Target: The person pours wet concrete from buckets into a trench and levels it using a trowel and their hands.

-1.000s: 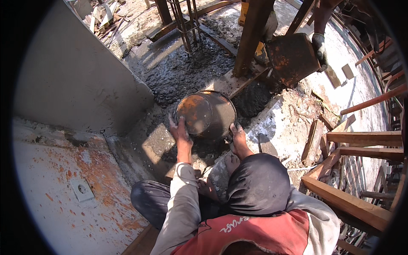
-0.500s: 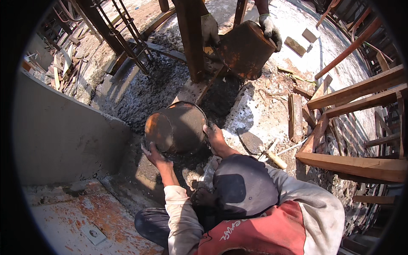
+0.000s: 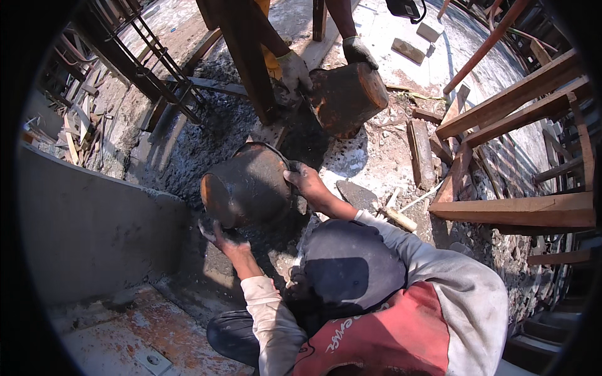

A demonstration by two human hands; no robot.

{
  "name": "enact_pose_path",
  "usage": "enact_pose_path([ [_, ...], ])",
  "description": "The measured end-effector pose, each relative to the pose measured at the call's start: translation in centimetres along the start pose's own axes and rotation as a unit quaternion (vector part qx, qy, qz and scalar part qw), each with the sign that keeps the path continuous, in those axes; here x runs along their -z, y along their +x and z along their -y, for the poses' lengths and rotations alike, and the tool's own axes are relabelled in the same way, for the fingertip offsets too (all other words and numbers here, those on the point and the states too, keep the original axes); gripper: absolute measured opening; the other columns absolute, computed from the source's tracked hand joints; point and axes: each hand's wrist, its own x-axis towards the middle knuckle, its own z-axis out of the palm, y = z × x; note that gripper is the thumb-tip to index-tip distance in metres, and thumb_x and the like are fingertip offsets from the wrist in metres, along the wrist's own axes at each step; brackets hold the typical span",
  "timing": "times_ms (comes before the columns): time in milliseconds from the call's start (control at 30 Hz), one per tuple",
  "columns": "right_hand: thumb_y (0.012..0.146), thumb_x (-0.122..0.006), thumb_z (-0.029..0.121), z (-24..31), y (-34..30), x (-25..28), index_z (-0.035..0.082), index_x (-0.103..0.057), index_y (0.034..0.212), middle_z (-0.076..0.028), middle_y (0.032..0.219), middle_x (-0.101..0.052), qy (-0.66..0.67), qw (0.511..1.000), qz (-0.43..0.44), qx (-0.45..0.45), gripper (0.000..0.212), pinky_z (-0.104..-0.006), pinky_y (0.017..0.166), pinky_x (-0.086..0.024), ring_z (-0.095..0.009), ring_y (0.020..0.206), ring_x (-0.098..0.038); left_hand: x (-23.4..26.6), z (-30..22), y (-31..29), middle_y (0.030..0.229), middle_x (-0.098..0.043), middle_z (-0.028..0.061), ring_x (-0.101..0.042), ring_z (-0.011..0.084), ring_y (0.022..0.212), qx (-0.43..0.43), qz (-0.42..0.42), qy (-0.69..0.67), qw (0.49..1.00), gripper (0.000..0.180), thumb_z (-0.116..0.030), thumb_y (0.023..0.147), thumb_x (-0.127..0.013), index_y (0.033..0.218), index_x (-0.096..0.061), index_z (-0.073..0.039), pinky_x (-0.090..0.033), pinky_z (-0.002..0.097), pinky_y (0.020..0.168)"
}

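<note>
A dark, mortar-caked bucket (image 3: 251,185) lies tilted on its side between my hands, its mouth pointing away and to the right, above wet grey concrete (image 3: 216,122). My left hand (image 3: 229,244) supports its rusty base from below, fingers partly spread. At the rim on the other side, my right hand (image 3: 306,183) grips with the thumb and fingers. Just beyond, a co-worker's gloved hands (image 3: 296,72) tip a second dirty bucket (image 3: 351,100) over the same concrete. What is inside either bucket is hidden.
A grey plastered wall (image 3: 100,219) runs along the left. A wooden post (image 3: 241,62) and rebar (image 3: 157,69) stand ahead. To the right are a trowel (image 3: 359,194) and timber framing (image 3: 514,210). A rust-stained board (image 3: 135,332) lies at lower left.
My bucket has tilted more, its base swinging slightly left and down. The co-worker's bucket has come lower and nearer to mine. The whole view has shifted a little.
</note>
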Motion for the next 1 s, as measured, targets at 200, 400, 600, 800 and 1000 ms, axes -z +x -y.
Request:
enact_pose_path([
  [200,0.098,-0.055,0.025,18.6,-2.8,-0.3,0.009,-0.055,0.104,0.007,0.071,-0.044,0.077,0.996,-0.005,-0.036,0.017,-0.0208,0.05,-0.033,-0.001,0.058,-0.038,-10.1,0.4,-4.8,0.144,-0.045,0.0109,-0.045,0.0349,0.128,0.235,0.009,-0.196,0.952,0.056,-0.047,0.092,-0.055,0.137,-0.051,-0.014,-0.037,0.0554,0.105],
  [400,0.094,-0.06,0.017,24.5,-6.8,5.7,0.009,-0.06,0.094,0.007,0.068,-0.05,0.203,0.977,-0.035,-0.044,0.008,-0.0181,0.045,-0.033,-0.002,0.053,-0.042,-11.5,3.9,-8.6,0.15,-0.035,0.013,-0.04,0.0362,0.132,0.304,0.065,-0.092,0.946,0.073,-0.059,0.089,-0.053,0.146,-0.036,-0.016,-0.034,0.0605,0.105],
  [600,0.092,-0.061,0.021,22.4,-6.0,8.4,0.012,-0.057,0.085,0.006,0.063,-0.047,0.082,0.964,-0.246,-0.058,0.011,-0.0246,0.049,-0.035,-0.008,0.054,-0.04,-7.0,4.5,-5.5,0.154,-0.026,0.0138,-0.037,0.0387,0.134,0.326,0.042,-0.047,0.943,0.079,-0.062,0.09,-0.048,0.151,-0.022,-0.019,-0.031,0.0624,0.105],
  [800,0.094,-0.059,0.022,22.4,-3.2,24.3,0.007,-0.058,0.084,-0.001,0.067,-0.055,-0.023,0.95,-0.303,0.071,0.018,-0.0286,0.051,-0.044,-0.012,0.054,-0.05,-6.2,0.5,-0.6,0.154,-0.027,0.0136,-0.037,0.0393,0.136,0.221,0.029,-0.091,0.971,0.068,-0.056,0.093,-0.045,0.149,-0.027,-0.022,-0.025,0.0623,0.108],
  [1000,0.092,-0.061,0.027,21.6,-2.9,28.0,-0.006,-0.053,0.126,-0.021,0.111,-0.064,-0.52,0.766,-0.369,0.084,0.048,-0.0344,0.092,-0.046,-0.029,0.104,-0.061,-7.2,-5.8,3.0,0.139,-0.048,0.0129,-0.049,0.0336,0.124,0.174,0.11,0.022,0.978,0.053,-0.05,0.093,-0.052,0.133,-0.05,-0.016,-0.036,0.0522,0.101],
])
